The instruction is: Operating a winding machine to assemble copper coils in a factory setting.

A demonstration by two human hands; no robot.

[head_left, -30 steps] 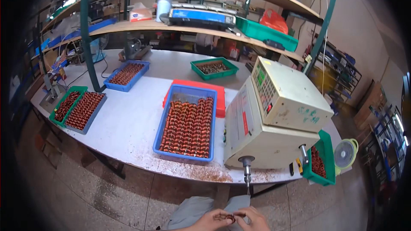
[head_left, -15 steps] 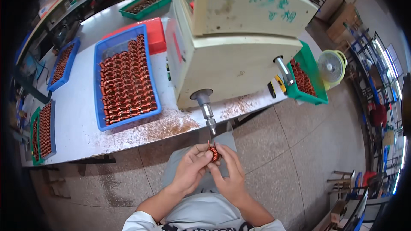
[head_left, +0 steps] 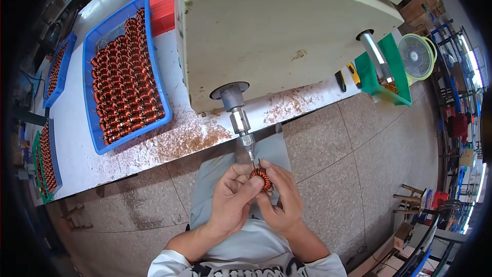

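While pinched between both hands, left hand and right hand, copper-wound toroid coil held just under metal spindle tip of beige machine. Lead presentation step, judged; steady alignment needed next. Beyond, blue tray of coils.

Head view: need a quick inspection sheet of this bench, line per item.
Surface: white table, coppery debris strewn along its near edge.
Job's things: one copper-wound ring coil held just below the tip of the metal spindle that sticks out of the cream machine.
Clutter: big blue tray full of coils; smaller blue trays at far left; red tray behind; green bin at right.
Grippers: left hand and right hand both pinch the coil.
Cables: nothing seen.
Surroundings: tiled floor, small fan, racks at right.
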